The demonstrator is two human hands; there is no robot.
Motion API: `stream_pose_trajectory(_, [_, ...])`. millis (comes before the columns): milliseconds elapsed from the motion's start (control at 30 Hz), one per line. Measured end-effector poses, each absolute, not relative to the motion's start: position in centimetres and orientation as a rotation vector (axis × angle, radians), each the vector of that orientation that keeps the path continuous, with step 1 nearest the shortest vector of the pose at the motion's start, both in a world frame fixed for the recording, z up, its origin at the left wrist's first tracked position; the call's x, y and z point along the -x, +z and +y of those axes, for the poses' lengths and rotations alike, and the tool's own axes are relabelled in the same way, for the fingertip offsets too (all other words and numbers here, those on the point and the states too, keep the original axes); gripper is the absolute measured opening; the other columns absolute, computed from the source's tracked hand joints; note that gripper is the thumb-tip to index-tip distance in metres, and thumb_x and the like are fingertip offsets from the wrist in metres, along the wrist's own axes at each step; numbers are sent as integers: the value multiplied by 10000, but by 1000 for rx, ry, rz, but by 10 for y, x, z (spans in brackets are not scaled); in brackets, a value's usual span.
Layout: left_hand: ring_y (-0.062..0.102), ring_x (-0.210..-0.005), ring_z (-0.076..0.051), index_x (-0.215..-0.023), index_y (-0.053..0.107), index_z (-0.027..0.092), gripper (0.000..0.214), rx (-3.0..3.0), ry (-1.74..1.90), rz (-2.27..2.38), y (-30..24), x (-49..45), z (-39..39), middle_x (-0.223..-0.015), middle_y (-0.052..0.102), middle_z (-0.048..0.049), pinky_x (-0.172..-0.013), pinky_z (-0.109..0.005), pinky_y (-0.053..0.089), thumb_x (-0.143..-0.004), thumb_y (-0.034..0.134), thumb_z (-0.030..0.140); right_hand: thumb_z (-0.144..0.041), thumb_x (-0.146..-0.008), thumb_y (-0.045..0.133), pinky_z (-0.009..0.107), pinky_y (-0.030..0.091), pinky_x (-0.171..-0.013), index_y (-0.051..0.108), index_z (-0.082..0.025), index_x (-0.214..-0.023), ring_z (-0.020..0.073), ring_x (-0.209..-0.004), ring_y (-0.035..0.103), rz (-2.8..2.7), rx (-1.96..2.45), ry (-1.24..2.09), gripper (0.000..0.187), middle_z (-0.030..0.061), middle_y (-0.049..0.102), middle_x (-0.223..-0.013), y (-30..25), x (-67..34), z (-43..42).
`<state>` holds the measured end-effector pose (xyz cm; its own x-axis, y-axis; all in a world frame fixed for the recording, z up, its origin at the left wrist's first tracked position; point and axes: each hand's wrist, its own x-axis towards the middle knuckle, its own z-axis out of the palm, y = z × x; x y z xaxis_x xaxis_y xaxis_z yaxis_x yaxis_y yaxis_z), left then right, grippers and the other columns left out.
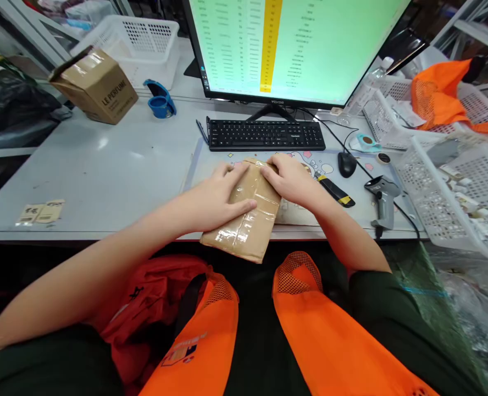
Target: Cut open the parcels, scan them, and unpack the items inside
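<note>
Cardboard parcel (257,220) is between the hands, over the near edge of the desk (104,181), lower end poking out lapward; can't tell if it's resting or slightly lifted. Left hand (217,201) has its left side, thumb across the face, and the right hand (291,180) is on the upper right corner, so both are holding it. Progress-wise: shiny clear tape (240,234) is down and no cut or open flap shows, so I'd call it sealed, at least this side. Cutter (337,191) lies untouched just right of the right hand, scanner (383,201) farther out, also unused. Keyboard (266,135) and lit monitor (310,49) sit beyond both hands.
</note>
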<state>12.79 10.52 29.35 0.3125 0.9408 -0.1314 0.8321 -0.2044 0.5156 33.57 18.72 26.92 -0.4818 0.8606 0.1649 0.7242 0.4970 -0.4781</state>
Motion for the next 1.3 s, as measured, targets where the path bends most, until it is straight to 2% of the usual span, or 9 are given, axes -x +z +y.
stream_pose_trajectory(233, [179,-1669,-289,-1724,222,182,812,-1939,676,1297,261,-123,107,-1794,199,-86,-1381,-493,140,-1017,443,514,-328,-989,566,332,361,-696,448,-231,-757,195,-767,521,-2188,1411,456,279,36,622,-837,266,-311,196])
stream_pose_trajectory(533, [137,-1674,-328,-1740,159,203,923,-1808,729,1204,242,-102,104,-1808,110,-79,-1387,-494,107,-1021,389,733,-410,-982,659,299,278,-626,394,-211,-594,113,-632,348,-2000,1246,878,511,-45,380,-611,266,-293,212])
stream_pose_trajectory(633, [103,-1675,-358,-1745,106,213,1065,-1804,734,1195,244,-103,101,-1812,70,-84,-1386,-513,107,-954,493,812,-484,-958,694,290,269,-609,362,-213,-574,100,-617,308,-1884,1119,918,576,-53,331,-598,260,-290,211])
stream_pose_trajectory(733, [52,-1678,-365,-1744,71,192,1128,-1837,720,1214,247,-106,95,-1813,33,-96,-1388,-514,94,-933,556,807,-653,-941,674,287,268,-596,303,-223,-570,97,-607,284,-1827,1020,870,679,-52,277,-595,255,-288,209])
stream_pose_trajectory(900, [52,-1685,-313,-1736,87,142,979,-1881,735,1225,248,-108,85,-1811,41,-121,-1390,-485,70,-1022,397,737,-751,-967,580,295,246,-585,265,-230,-579,99,-591,270,-1788,948,717,722,-46,239,-601,253,-291,203])
stream_pose_trajectory(1000, [107,-1679,-312,-1720,122,101,920,-1921,692,1284,256,-113,90,-1803,98,-154,-1385,-492,109,-1038,379,662,-745,-984,552,300,237,-583,265,-228,-570,98,-578,261,-1762,915,657,721,-47,243,-586,253,-294,202])
stream_pose_trajectory(1100, [279,-1621,-339,-1639,326,90,762,-1993,763,1412,272,-124,111,-1737,294,-195,-1350,-517,232,-1036,424,545,-773,-973,539,302,237,-586,294,-224,-556,98,-572,271,-1778,854,643,732,-46,265,-572,252,-291,207])
stream_pose_trajectory(1200, [571,-1340,-329,-1285,630,98,480,-2010,910,1538,285,-135,140,-1389,629,-193,-1209,-503,428,-1046,400,444,-836,-940,516,299,227,-578,322,-220,-541,99,-578,281,-1793,862,724,759,-42,290,-564,248,-283,215])
stream_pose_trajectory(1300, [640,-1008,-276,-900,634,155,441,-1942,892,1593,285,-137,162,-1016,684,-126,-1026,-452,514,-1059,383,481,-879,-920,490,295,221,-568,334,-218,-538,100,-586,280,-1753,882,838,779,-39,300,-566,245,-274,219])
